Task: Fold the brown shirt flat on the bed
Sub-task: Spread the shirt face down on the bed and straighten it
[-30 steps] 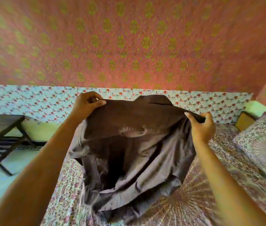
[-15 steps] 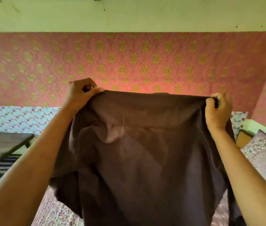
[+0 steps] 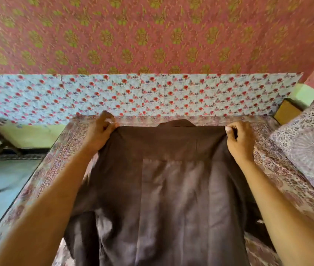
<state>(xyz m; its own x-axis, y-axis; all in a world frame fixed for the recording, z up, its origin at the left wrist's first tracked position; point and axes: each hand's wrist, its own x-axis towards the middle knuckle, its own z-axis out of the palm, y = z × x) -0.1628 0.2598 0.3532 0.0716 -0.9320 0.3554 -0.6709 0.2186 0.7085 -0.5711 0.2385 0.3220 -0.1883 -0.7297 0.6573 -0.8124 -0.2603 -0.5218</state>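
L hand (image 3: 99, 134), R hand (image 3: 241, 143) pinch shirt (image 3: 171, 192), prob. flat.

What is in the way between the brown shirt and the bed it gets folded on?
Nothing visible. The left hand and right hand pinch the brown shirt at its shoulders; the bed around it shows only its cover. The pillow lies to the right, apart from the shirt. Beneath the shirt is hidden.
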